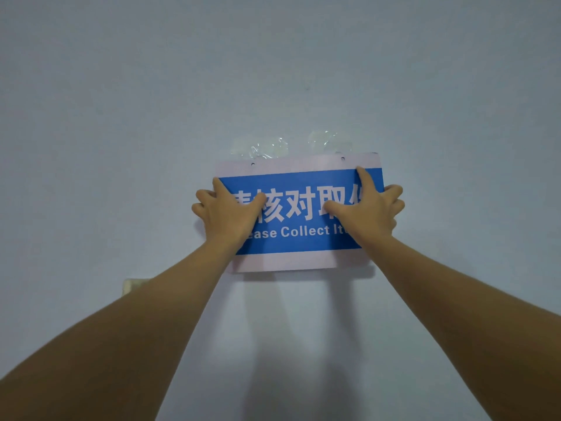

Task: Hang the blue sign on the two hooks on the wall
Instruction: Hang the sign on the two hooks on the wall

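The blue sign (299, 238), with white Chinese and English lettering and pale bands at top and bottom, is held flat against the wall. My left hand (226, 212) grips its left edge, thumb on the front. My right hand (368, 208) grips its right side, index finger pointing up. Two small holes sit in the sign's top band, the left hole (253, 164) and the right hole (342, 158). Just above the sign, two patches of clear tape, one on the left (261, 148) and one on the right (326, 141), mark where the hooks sit; the hooks themselves are hard to make out.
The wall (151, 117) is plain pale blue-grey all around. A small beige fitting (132, 285) sticks out of the wall lower left, partly behind my left forearm.
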`<state>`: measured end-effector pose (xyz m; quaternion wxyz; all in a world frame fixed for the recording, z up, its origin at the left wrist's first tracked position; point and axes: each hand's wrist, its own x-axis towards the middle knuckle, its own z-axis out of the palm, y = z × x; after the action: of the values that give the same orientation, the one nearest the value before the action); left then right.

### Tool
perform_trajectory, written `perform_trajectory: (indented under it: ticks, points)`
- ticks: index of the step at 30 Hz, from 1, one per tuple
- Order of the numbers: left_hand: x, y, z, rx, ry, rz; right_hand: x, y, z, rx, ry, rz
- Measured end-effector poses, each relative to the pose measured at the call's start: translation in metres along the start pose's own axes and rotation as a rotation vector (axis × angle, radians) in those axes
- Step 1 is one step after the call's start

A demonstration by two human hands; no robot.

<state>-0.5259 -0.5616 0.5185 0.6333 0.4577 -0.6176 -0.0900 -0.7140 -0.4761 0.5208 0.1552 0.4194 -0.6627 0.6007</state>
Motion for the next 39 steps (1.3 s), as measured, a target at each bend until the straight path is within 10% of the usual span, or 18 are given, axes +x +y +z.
perform_trajectory:
  ticks: [39]
  points:
    - [-0.008,0.015,-0.009,0.067,0.056,0.042,0.020,0.008,-0.014,0.000,-0.156,0.022]
